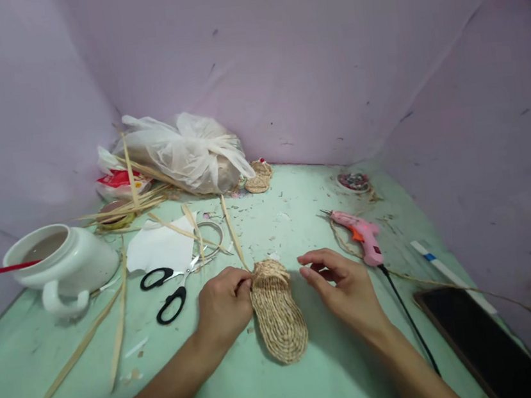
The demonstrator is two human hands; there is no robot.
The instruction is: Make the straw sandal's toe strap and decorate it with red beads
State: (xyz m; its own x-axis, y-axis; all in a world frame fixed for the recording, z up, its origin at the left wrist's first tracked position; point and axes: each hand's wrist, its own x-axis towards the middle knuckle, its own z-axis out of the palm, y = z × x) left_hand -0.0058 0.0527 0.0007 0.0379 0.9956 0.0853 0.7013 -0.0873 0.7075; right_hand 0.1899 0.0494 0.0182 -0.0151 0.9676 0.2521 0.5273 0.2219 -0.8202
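A small slipper [282,326] braided from straw lies on the pale green table in front of me, toe end away. My left hand [226,302] is closed, thumb and finger pinched at the slipper's left edge near the toe band. A flat straw strip [234,235] runs up from that spot; whether it is also in the pinch, I cannot tell. To the right of the slipper, my right hand [338,278] hovers with thumb and fingertips apart, holding nothing. Black-handled scissors [179,286] lie open to the left of my left hand.
A pink glue gun [357,233] lies on the right, its cord running toward me past a dark phone [481,340]. At left is a white pot [79,260] with a red stick. Behind are a tied plastic bag [186,150], paper [159,245] and small woven pieces [259,179].
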